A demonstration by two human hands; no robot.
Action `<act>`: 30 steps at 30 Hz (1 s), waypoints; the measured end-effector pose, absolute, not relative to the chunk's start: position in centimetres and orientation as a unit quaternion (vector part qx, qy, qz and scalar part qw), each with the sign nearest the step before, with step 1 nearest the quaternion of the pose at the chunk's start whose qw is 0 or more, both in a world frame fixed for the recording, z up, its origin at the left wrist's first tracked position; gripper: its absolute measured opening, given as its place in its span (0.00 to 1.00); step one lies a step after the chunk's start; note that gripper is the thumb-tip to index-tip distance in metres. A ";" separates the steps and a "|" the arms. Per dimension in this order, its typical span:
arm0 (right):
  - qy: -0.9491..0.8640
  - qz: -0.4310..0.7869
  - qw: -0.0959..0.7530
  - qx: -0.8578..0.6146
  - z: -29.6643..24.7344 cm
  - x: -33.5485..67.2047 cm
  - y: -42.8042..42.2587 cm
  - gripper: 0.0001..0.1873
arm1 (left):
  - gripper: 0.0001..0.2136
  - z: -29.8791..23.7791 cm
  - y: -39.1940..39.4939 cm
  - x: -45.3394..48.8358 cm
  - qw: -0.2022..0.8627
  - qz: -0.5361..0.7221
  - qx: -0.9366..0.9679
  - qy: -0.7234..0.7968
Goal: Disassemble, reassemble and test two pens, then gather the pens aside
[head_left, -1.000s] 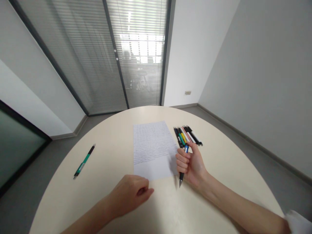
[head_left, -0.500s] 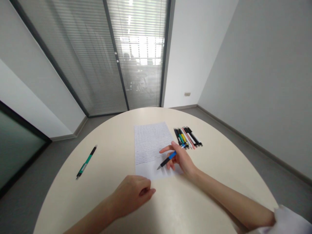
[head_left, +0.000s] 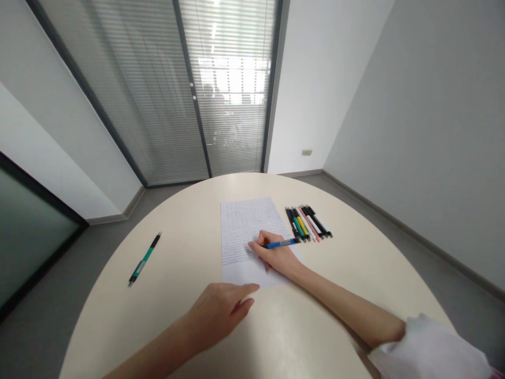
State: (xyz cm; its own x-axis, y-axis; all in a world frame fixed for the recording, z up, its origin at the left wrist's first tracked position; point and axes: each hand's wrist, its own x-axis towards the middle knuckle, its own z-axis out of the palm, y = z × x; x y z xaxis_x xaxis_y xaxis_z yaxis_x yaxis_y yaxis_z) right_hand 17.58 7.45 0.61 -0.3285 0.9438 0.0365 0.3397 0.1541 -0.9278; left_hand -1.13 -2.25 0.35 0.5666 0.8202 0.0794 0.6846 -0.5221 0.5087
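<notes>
Right hand point(head_left: 278, 256) gripped blue pen point(head_left: 282, 243) low, likely for control; empty left hand point(head_left: 221, 310) lay at seven o'clock of paper point(head_left: 248, 226), perhaps steadying it.

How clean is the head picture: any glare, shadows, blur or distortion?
Head view: bright light glares through the blinds; a soft shadow falls on the table below the left hand; writing on the paper is too small to read; the door frame leans, likely lens distortion.

Slim green-and-black pen point(head_left: 145, 259) lies slanted at left of round cream table point(head_left: 189, 258); slim multicoloured pens point(head_left: 309, 223) lie in a row at right. Beyond: dark-framed glass partition point(head_left: 200, 129) with horizontal slatted blinds point(head_left: 240, 147); small pale rectangular plate point(head_left: 306, 152) low on white wall point(head_left: 315, 79).
</notes>
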 end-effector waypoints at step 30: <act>-0.702 0.421 0.307 -0.485 -0.2 17.7 7.3 0.14 | 0.15 -0.4 -2.0 -1.3 0.205 0.169 0.863 0.429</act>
